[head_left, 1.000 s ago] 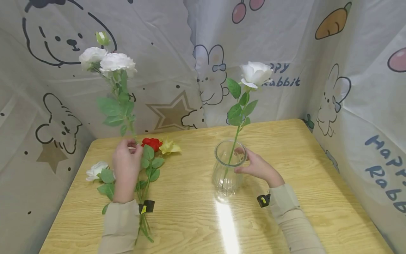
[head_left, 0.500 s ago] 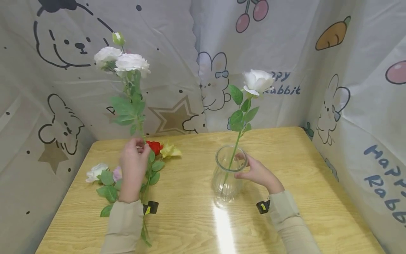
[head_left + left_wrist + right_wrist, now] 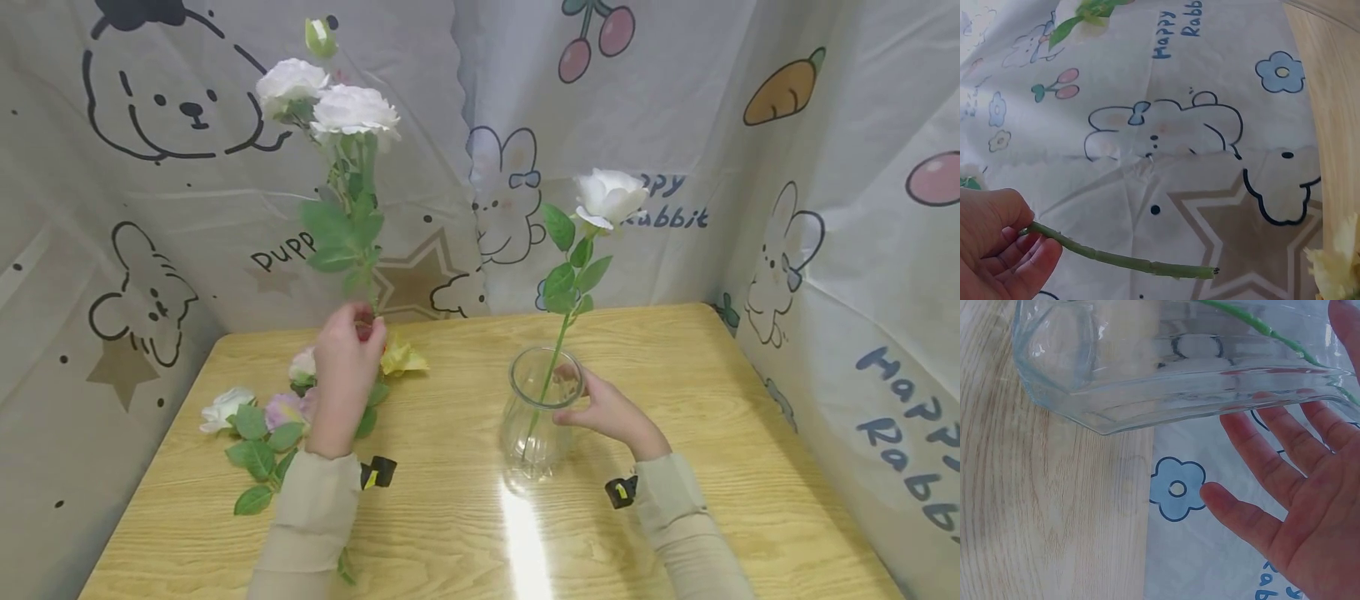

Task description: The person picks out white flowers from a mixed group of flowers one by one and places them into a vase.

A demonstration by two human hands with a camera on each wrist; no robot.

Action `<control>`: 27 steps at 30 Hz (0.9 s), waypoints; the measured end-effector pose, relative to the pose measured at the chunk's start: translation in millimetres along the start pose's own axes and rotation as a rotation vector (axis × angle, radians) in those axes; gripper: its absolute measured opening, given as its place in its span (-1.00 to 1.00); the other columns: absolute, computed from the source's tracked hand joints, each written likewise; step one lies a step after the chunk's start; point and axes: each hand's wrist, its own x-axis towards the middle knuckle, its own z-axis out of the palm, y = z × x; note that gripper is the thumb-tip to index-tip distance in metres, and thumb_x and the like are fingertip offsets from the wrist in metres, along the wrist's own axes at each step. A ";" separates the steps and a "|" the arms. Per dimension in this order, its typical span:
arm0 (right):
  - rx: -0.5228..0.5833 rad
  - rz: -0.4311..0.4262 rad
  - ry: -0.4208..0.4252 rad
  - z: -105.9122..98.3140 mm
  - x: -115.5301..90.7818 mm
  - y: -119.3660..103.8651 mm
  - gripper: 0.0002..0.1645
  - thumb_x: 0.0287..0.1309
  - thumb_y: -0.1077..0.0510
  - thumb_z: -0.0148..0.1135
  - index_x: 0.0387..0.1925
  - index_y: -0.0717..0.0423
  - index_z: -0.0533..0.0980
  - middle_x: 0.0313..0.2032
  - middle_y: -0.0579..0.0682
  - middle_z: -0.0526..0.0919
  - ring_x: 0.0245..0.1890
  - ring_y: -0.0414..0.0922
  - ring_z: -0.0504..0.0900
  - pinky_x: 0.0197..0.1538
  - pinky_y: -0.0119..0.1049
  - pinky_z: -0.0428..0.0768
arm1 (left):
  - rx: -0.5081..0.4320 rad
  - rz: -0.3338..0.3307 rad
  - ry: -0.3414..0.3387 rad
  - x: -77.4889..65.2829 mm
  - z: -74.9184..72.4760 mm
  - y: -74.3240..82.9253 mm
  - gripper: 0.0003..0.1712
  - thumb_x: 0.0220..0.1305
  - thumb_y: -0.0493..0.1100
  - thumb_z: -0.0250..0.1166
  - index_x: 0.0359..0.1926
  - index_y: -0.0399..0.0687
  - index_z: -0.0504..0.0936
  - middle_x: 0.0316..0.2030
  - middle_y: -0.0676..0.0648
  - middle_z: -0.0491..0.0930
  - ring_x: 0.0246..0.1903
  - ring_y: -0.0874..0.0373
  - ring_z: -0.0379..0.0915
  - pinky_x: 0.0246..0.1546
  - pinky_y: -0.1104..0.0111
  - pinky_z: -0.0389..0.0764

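My left hand (image 3: 347,367) pinches the green stem (image 3: 1125,259) of an artificial white flower spray (image 3: 354,112), held upright above the table. The cut lower end of that stem sticks out past my fingers in the left wrist view. A clear ribbed glass vase (image 3: 525,454) stands on the table at centre right. Around its neck my right hand (image 3: 611,410) has thumb and fingers on opposite sides, seen also as a hand (image 3: 1329,519) in the right wrist view. A single white rose (image 3: 611,198) leans to the right in the vase, its stem reaching down inside.
Loose artificial flowers lie on the wooden table (image 3: 435,500) at left: a white rose (image 3: 227,408), a lilac flower (image 3: 285,411), a pale pink flower (image 3: 303,365) and a yellow flower (image 3: 403,357). A printed cloth (image 3: 420,125) hangs behind and beside the table.
My left hand has moved right and slightly up with the white flower spray, uncovering the lilac and pink flowers on the table. The right hand and the vase stay in place.
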 end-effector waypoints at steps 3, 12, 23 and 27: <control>0.009 0.010 0.005 0.1 -0.3 -1.0 -0.09 -0.17 -0.05 0.31 0.23 0.05 0.14 0.20 0.18 0.33 0.18 0.17 0.32 0.20 0.25 0.25 | -0.030 0.029 -0.014 3.8 3.4 7.9 -0.77 0.10 -0.24 0.08 -0.26 -0.35 0.47 -0.35 -0.28 0.56 -0.42 -0.04 0.52 -0.40 0.17 0.60; 0.007 0.023 0.005 -0.1 -0.6 -2.3 -0.07 -0.18 -0.03 0.31 0.25 0.03 0.12 0.21 0.16 0.32 0.20 0.15 0.30 0.22 0.24 0.25 | -0.091 0.073 -0.074 13.9 18.4 40.3 -0.76 0.13 -0.22 0.08 -0.21 -0.29 0.46 -0.32 -0.23 0.54 -0.36 0.01 0.53 -0.34 0.22 0.62; 0.001 0.035 0.008 -0.4 -1.4 -2.6 -0.11 -0.19 -0.08 0.31 0.21 0.05 0.17 0.19 0.18 0.34 0.16 0.18 0.33 0.17 0.27 0.28 | -0.216 0.110 -0.179 19.2 39.8 90.4 -0.76 0.13 -0.24 0.08 -0.19 -0.28 0.46 -0.27 -0.20 0.54 -0.34 0.07 0.53 -0.31 0.34 0.63; 0.006 0.041 0.008 -0.3 -0.8 -1.0 -0.10 -0.18 -0.07 0.30 0.22 0.04 0.16 0.20 0.16 0.33 0.17 0.16 0.32 0.19 0.26 0.27 | -0.237 0.130 -0.225 17.2 47.7 103.2 -0.77 0.13 -0.23 0.08 -0.20 -0.24 0.46 -0.28 -0.17 0.54 -0.36 0.11 0.53 -0.33 0.38 0.62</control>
